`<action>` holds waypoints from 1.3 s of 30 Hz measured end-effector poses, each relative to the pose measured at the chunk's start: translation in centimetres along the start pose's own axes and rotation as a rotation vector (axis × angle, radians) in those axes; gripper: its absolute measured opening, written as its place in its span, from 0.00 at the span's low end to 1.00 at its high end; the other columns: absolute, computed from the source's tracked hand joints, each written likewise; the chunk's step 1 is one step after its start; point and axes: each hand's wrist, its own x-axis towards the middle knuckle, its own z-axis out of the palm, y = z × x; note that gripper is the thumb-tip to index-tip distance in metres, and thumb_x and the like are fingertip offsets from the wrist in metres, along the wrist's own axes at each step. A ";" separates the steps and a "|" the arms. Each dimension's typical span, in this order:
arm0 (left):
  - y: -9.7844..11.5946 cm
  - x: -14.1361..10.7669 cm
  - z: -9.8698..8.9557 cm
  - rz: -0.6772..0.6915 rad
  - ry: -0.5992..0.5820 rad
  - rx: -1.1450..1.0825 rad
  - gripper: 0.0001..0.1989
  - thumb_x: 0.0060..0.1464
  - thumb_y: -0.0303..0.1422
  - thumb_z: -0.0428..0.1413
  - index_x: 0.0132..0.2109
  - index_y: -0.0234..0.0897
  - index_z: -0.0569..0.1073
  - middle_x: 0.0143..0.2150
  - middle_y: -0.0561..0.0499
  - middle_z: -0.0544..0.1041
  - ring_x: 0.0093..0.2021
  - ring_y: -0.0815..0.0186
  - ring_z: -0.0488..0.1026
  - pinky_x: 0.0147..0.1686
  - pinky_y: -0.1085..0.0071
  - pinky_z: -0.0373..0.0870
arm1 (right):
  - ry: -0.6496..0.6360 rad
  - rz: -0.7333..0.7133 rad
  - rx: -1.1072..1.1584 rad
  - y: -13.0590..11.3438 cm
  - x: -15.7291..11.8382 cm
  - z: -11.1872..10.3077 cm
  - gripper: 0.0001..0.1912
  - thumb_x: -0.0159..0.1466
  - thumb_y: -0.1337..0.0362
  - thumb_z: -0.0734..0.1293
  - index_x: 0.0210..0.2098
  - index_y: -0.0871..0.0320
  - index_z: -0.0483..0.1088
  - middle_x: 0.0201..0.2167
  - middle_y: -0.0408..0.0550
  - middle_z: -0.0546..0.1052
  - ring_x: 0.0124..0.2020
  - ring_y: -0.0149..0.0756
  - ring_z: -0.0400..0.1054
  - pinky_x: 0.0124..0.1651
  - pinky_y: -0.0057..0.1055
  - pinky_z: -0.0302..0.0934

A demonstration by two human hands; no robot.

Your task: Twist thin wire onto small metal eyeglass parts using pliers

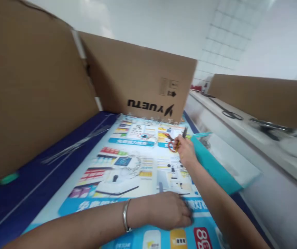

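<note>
My right hand (pixel 185 150) reaches forward over a printed poster sheet (pixel 148 183) and is closed around a pair of scissors (pixel 184 132). Reddish-orange and yellow handles show at its fingers, and a dark blade points up and away. Nearer to me, my left hand (pixel 170 210) rests on the poster, a silver bangle on its wrist. Its fingers are curled together and blurred; whatever they may hold is hidden. Small clear or silvery loops (pixel 135 166) lie on the poster's middle, and more line its far end.
A cardboard panel (pixel 143 79) with upside-down lettering stands at the far end; another brown panel (pixel 34 93) rises at left. Strips (pixel 78 145) lie on the blue tabletop. A teal-edged clear bag (pixel 215 166) is at right, beside a white ledge holding black-handled scissors (pixel 231 114).
</note>
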 end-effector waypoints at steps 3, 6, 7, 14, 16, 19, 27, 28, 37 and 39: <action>1.9 -4.0 -1.3 -0.077 0.006 0.076 0.10 0.59 0.30 0.46 0.41 0.42 0.71 0.43 0.48 0.75 0.42 0.65 0.70 0.39 0.70 0.65 | 0.008 -0.039 0.010 2.9 -0.7 3.7 0.16 0.56 0.49 0.62 0.26 0.56 0.63 0.22 0.40 0.66 0.22 0.28 0.60 0.25 0.27 0.56; 3.1 -7.4 -2.6 -0.141 0.022 0.114 0.09 0.58 0.29 0.47 0.37 0.42 0.72 0.40 0.49 0.75 0.42 0.65 0.70 0.36 0.70 0.65 | -0.027 -0.069 -0.037 5.2 -2.2 6.6 0.14 0.58 0.51 0.61 0.28 0.55 0.64 0.23 0.42 0.66 0.23 0.30 0.60 0.27 0.30 0.57; 3.2 -8.4 -3.1 -0.163 0.032 0.118 0.09 0.58 0.29 0.47 0.37 0.41 0.72 0.40 0.49 0.75 0.42 0.65 0.70 0.36 0.71 0.65 | -0.041 -0.080 -0.065 5.8 -2.8 7.3 0.13 0.59 0.51 0.60 0.28 0.55 0.64 0.23 0.43 0.66 0.23 0.31 0.60 0.27 0.31 0.57; 0.5 -17.7 -7.1 -0.741 0.158 0.091 0.12 0.59 0.26 0.44 0.41 0.39 0.71 0.37 0.49 0.75 0.40 0.65 0.70 0.40 0.69 0.63 | -0.201 -0.183 -0.352 7.7 -4.4 8.0 0.07 0.57 0.58 0.64 0.28 0.55 0.64 0.24 0.42 0.63 0.26 0.33 0.57 0.33 0.33 0.56; -0.4 -20.3 -7.4 -0.959 0.184 0.048 0.10 0.59 0.29 0.45 0.40 0.38 0.71 0.36 0.50 0.74 0.38 0.66 0.70 0.38 0.71 0.63 | -0.255 -0.199 -0.422 7.8 -4.3 8.0 0.06 0.57 0.59 0.64 0.27 0.54 0.64 0.23 0.41 0.61 0.26 0.33 0.56 0.32 0.32 0.55; -1.0 -22.5 -7.2 -1.099 0.102 -0.016 0.09 0.57 0.32 0.48 0.36 0.38 0.73 0.33 0.52 0.74 0.35 0.66 0.71 0.34 0.73 0.61 | -0.322 -0.220 -0.492 8.0 -4.0 8.2 0.05 0.57 0.61 0.63 0.27 0.54 0.64 0.23 0.41 0.61 0.26 0.33 0.56 0.32 0.32 0.54; -0.3 -21.0 -5.9 -1.171 -0.099 -0.034 0.06 0.49 0.35 0.57 0.34 0.39 0.71 0.34 0.53 0.73 0.33 0.62 0.70 0.28 0.72 0.60 | -0.466 -0.331 -0.665 8.5 -3.8 8.3 0.05 0.59 0.64 0.61 0.26 0.55 0.62 0.25 0.43 0.62 0.27 0.33 0.57 0.32 0.32 0.54; -0.2 -20.8 -5.8 -1.172 -0.113 -0.018 0.06 0.49 0.35 0.57 0.33 0.38 0.70 0.34 0.52 0.73 0.33 0.62 0.70 0.28 0.72 0.60 | -0.479 -0.340 -0.679 8.5 -3.8 8.3 0.05 0.59 0.64 0.61 0.27 0.55 0.62 0.25 0.43 0.62 0.27 0.33 0.57 0.32 0.32 0.55; -0.1 -20.5 -4.7 -1.111 -0.152 -0.027 0.06 0.54 0.29 0.51 0.30 0.36 0.69 0.31 0.50 0.73 0.31 0.63 0.70 0.28 0.71 0.59 | -0.531 -0.432 -0.681 8.6 -4.1 8.4 0.02 0.59 0.67 0.61 0.29 0.54 0.62 0.27 0.46 0.64 0.30 0.35 0.61 0.33 0.33 0.57; 0.0 -20.4 -4.7 -1.079 -0.159 0.001 0.06 0.54 0.28 0.49 0.31 0.35 0.69 0.31 0.48 0.73 0.31 0.62 0.69 0.27 0.70 0.58 | -0.541 -0.450 -0.674 8.8 -4.1 8.3 0.02 0.59 0.68 0.61 0.30 0.54 0.63 0.28 0.46 0.65 0.31 0.36 0.61 0.34 0.34 0.58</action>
